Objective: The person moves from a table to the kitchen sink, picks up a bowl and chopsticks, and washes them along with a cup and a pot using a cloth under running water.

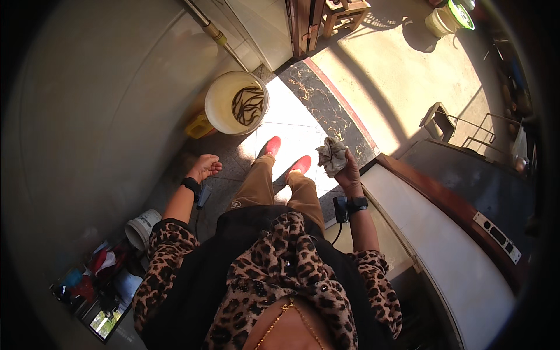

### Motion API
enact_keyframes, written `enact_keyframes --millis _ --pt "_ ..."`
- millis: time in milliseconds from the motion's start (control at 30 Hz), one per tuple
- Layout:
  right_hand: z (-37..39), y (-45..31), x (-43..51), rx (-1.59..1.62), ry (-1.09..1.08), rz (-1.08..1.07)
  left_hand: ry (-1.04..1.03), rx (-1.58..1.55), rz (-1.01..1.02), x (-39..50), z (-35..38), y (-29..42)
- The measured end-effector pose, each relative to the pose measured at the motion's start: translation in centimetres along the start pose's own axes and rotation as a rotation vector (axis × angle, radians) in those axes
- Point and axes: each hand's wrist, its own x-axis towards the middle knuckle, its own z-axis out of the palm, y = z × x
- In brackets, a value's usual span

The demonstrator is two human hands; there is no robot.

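My right hand (pixel 348 173) grips a crumpled pale grey cloth (pixel 332 156) above the tiled floor near the doorway. On the other side, my left hand (pixel 205 167) hangs with its fingers curled in and nothing seen in it. Ahead of that hand, against the wall, stands a white plastic bucket (pixel 217 105). Inside it lie several long, thin, dark eel-like fish (pixel 248 106). Both wrists wear black bands with a small device. My red shoes (pixel 301 164) are on the sunlit tiles between the hands.
A dark marble threshold (pixel 321 98) crosses the doorway. Beside the bucket sits a yellow container (pixel 200 127); a metal pole (pixel 214 33) leans above. Outside are a wooden stool (pixel 345 16) and a cream bucket (pixel 439 22). A white-sided counter (pixel 437 236) stands at right, a smaller white bucket (pixel 142 229) at left.
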Motion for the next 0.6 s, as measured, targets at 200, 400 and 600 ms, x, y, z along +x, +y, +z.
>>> enact_keyframes --millis 200,400,600 --pt "-0.7 4.4 5.1 -0.067 0.09 0.129 0.002 -0.163 0.103 1.7 -2.8 -2.3" --pt "0.8 10.9 9.3 -0.155 0.132 0.166 0.011 -0.047 0.054 5.8 -9.8 -3.3" --pt "2.6 19.3 14.5 -0.288 0.304 0.262 0.047 0.038 0.048 8.9 -18.0 -4.5"
